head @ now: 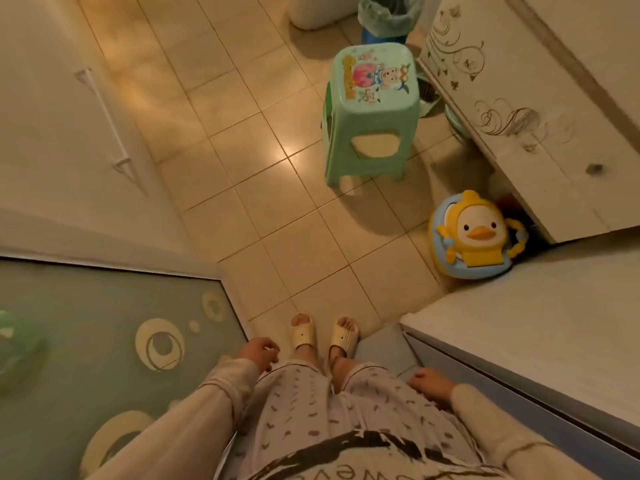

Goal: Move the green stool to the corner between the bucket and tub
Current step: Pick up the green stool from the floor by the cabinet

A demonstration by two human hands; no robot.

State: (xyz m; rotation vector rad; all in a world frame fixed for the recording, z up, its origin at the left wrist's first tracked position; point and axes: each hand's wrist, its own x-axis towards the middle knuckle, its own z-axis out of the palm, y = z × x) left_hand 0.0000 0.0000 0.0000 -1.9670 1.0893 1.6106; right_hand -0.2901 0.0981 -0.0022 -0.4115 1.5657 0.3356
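The green stool (370, 116), with a cartoon picture on its seat, stands upright on the tiled floor ahead of me, next to a white cabinet. Behind it at the top sits a blue bucket (386, 19) lined with a plastic bag. The white tub (52, 109) runs along the left wall. My left hand (259, 351) hangs by my hip with fingers loosely curled and holds nothing. My right hand (433, 382) hangs at my right side, also holding nothing. Both hands are far from the stool.
A white cabinet (519, 109) with swirl patterns stands to the right. A yellow duck potty seat (478, 237) leans on the floor by its corner. A glass door with circle patterns (114, 334) is at left. A white round base (318, 12) sits top centre. My slippered feet (322, 336) are below.
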